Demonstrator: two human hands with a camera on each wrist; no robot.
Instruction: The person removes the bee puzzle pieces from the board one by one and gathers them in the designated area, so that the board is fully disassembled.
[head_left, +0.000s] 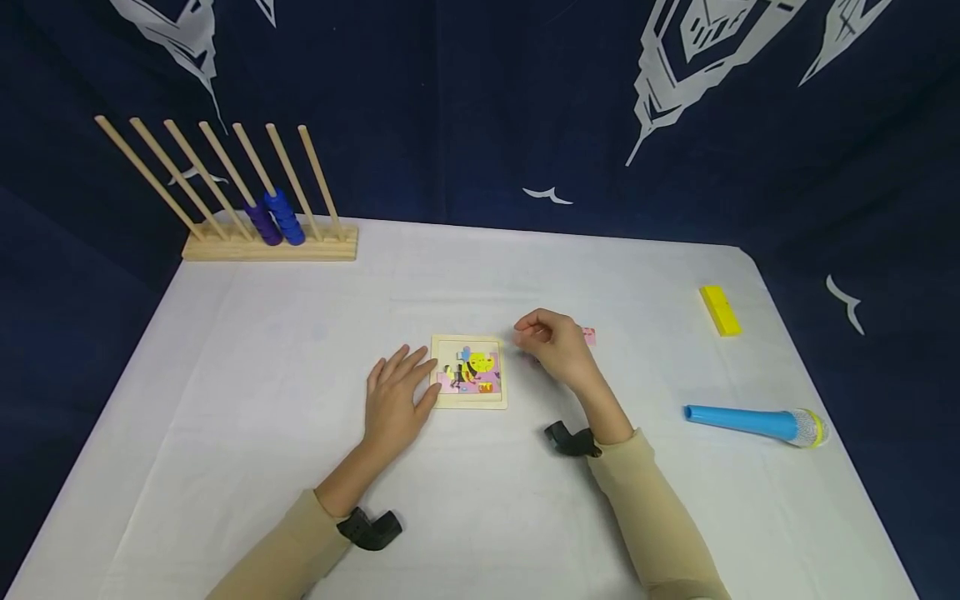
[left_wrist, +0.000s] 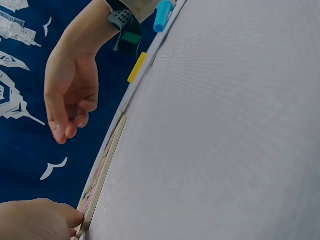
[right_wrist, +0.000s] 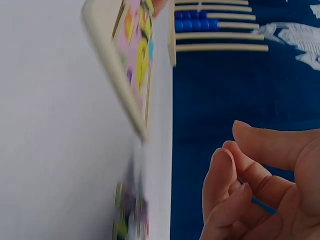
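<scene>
A wooden jigsaw puzzle [head_left: 468, 372] with a bee picture lies flat in its pale frame; the top strip inside the frame is bare wood. My left hand [head_left: 397, 404] rests at the frame's left side, fingers spread, with thumb and fingertips at its edge. To the right of the puzzle, my right hand [head_left: 557, 346] is raised above the table. Its fingers [right_wrist: 220, 170] are loosely bent and hold nothing that I can see. Loose puzzle pieces [right_wrist: 131, 215] lie below that hand, blurred in the right wrist view; one pink piece [head_left: 589, 336] shows beside it in the head view.
At the back left stands a wooden peg rack [head_left: 270, 250] with blue and purple beads on two rods. A yellow block [head_left: 721, 311] and a blue toy microphone [head_left: 753, 422] lie on the right. A dark patterned cloth [head_left: 480, 108] hangs behind the white table [head_left: 225, 417].
</scene>
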